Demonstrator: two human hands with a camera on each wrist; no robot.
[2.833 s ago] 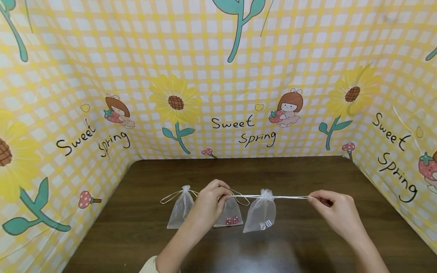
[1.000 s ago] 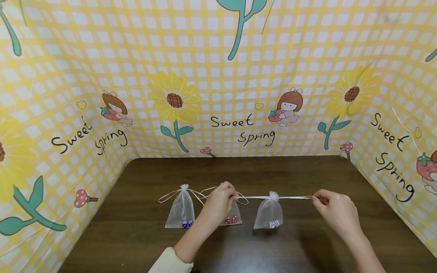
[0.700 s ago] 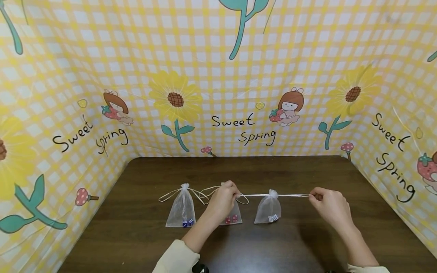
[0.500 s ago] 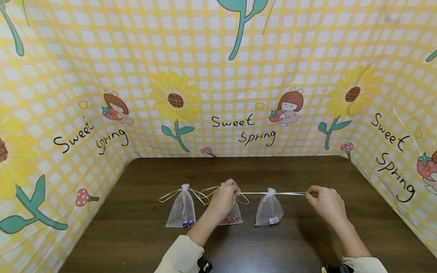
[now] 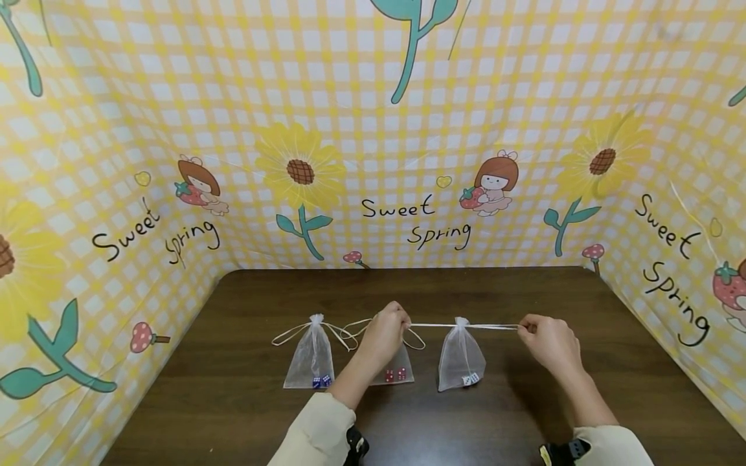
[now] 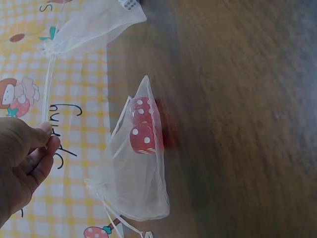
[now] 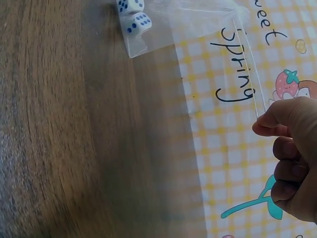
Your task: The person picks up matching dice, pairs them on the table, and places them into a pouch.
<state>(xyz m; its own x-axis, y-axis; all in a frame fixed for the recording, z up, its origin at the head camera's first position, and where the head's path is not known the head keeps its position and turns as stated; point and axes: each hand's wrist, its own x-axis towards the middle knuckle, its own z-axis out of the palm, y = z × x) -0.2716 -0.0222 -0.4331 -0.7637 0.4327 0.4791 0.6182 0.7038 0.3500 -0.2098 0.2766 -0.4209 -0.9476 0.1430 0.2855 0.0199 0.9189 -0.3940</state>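
A sheer white drawstring bag (image 5: 457, 353) with white dice (image 5: 470, 379) inside hangs between my hands, its neck gathered tight. My left hand (image 5: 384, 331) pinches the drawstring (image 6: 47, 91) on one side, thumb against forefinger. On the other side my right hand (image 5: 550, 343) pinches the opposite drawstring end (image 7: 250, 69), other fingers curled in. Both cords run taut and nearly level in the head view. Behind my left hand, partly hidden by it, stands a second bag (image 6: 131, 183) holding red dice (image 6: 142, 139).
A third sheer bag (image 5: 309, 356) with blue dice (image 5: 321, 382) stands at the left, its cord loops spread to both sides. All of this is on a dark wooden table (image 5: 233, 414). A yellow checked cloth (image 5: 384, 149) walls in the back and sides.
The bag of white dice has straightened from a slant, and its neck has drawn tighter. My left hand has moved right; over the last second my right hand has come slightly inward.
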